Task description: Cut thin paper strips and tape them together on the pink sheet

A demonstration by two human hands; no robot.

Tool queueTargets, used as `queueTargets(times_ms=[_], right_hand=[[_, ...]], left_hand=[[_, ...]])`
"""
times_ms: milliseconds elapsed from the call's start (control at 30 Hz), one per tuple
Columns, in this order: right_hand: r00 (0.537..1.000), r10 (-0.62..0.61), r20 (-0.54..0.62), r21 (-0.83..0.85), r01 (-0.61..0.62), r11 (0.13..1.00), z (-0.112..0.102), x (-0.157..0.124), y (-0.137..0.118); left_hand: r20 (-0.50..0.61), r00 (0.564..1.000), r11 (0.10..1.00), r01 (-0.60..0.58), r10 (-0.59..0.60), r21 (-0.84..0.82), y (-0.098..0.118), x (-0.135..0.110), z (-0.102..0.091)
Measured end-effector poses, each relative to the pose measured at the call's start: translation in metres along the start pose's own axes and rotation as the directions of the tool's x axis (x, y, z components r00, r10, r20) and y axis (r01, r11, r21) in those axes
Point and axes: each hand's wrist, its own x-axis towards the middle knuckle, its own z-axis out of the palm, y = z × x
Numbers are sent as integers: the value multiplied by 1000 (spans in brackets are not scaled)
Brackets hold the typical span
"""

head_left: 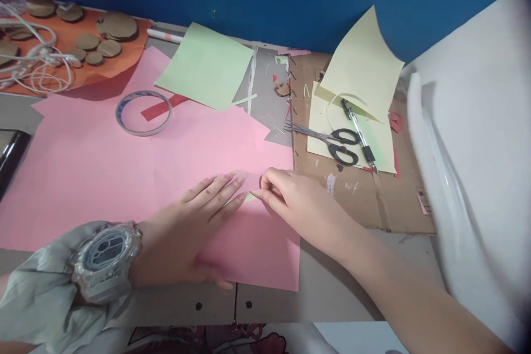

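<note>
A large sheet of pink paper [124, 177] covers much of the table. My left hand [207, 215] lies flat on it, fingers stretched out, with a watch [108, 254] on the wrist. Just beyond those fingertips shows the end of a small pale green paper piece [250, 197], the rest hidden beneath the hand. My right hand [294, 193] is closed in a pinch at that same end, thumb and forefinger touching it. How much paper sits between the fingers is hard to see.
A tape roll [144, 113] and red strip [160, 109] lie near a green sheet [207, 66]. Scissors [332, 137] and a pen [360, 135] rest on yellow paper [317, 138] over cardboard [332, 199]. Cardboard discs [118, 26] and white earphones [45, 58] sit at left.
</note>
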Motion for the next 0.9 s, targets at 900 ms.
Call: queueTargets(times_ms=[900], right_hand=[[991,111,-68,-130,-120,984,-15,-10,-1]], left_hand=[[-11,1000,1000,-16,16,18,-1,-2,0]])
